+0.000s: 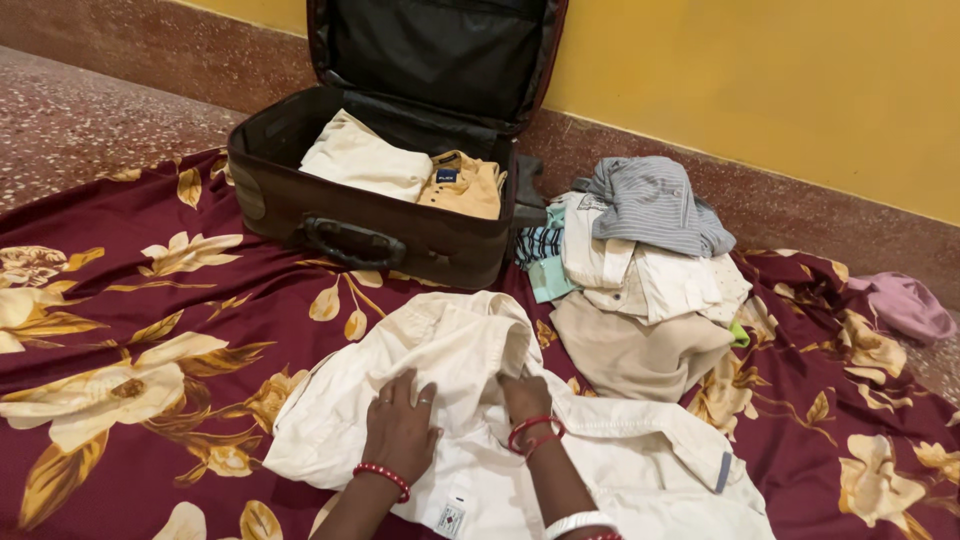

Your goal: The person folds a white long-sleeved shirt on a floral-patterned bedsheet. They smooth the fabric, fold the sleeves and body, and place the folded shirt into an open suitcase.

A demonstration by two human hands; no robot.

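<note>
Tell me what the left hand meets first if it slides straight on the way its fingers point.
Likely more of the cream shirt under the left hand, then the brown suitcase front wall; depth is uncertain.

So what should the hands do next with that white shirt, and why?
Probably smooth the shirt flat, then fold one side in. The left hand lies flat on it, the right hand grips a bunched fold, and the cloth is rumpled. Two folded pieces already lie in the open suitcase, so a neat fold would likely match them.
</note>
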